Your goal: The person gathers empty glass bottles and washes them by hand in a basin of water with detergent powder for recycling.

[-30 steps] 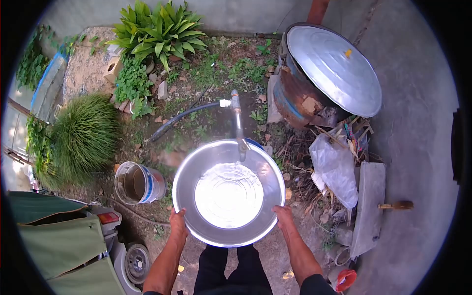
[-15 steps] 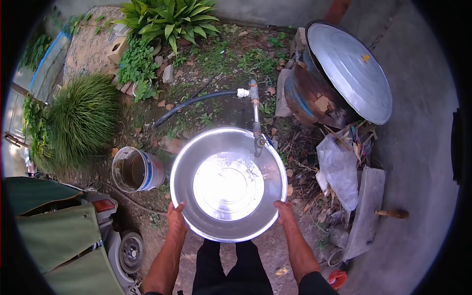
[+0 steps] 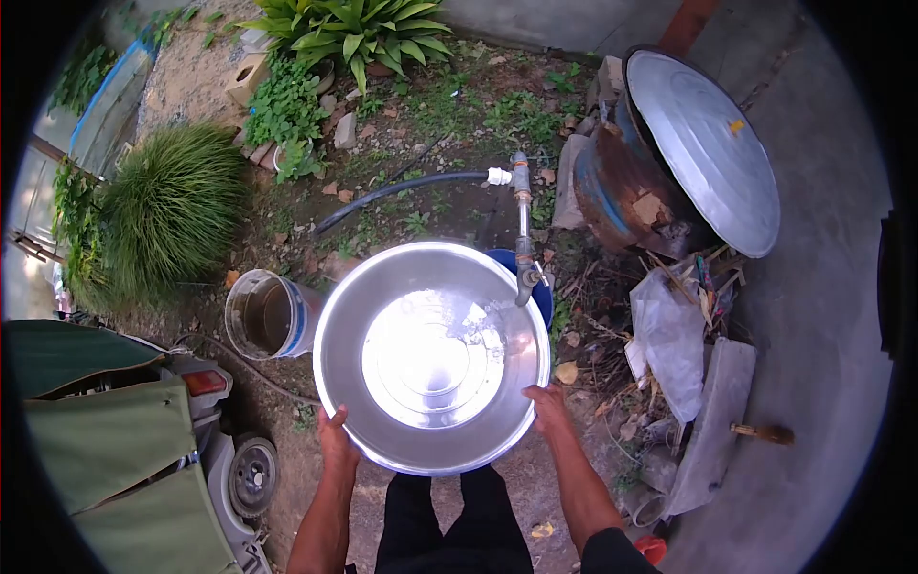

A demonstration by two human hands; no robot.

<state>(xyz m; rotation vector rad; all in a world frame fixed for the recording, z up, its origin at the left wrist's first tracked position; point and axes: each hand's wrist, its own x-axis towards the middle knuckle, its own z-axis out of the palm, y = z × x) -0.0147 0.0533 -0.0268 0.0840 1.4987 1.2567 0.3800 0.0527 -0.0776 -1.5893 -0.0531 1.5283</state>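
A large shiny metal basin (image 3: 339,402) is held out in front of my legs, its inside facing up and reflecting bright light. My left hand (image 3: 337,438) grips its lower left rim, thumb over the edge. On the lower right rim, my right hand (image 3: 549,409) is closed in the same way. The fingers under the rim are hidden on both sides. A metal tap (image 3: 528,277) on an upright pipe overlaps the basin's upper right edge. Behind that edge, part of a blue container (image 3: 542,298) shows beneath the tap.
Left of the basin stands a bucket (image 3: 304,320) of murky liquid. A green-covered vehicle (image 3: 115,440) is at lower left. At upper right, a rusty drum stove (image 3: 622,196) carries a large metal lid (image 3: 708,143). A black hose (image 3: 402,189) joins the pipe. Sticks and a plastic bag (image 3: 666,340) lie right.
The basin, in both my hands, has shifted slightly left relative to the tap, uncovering part of the blue container. The view has turned a little, so the surroundings sit further right.
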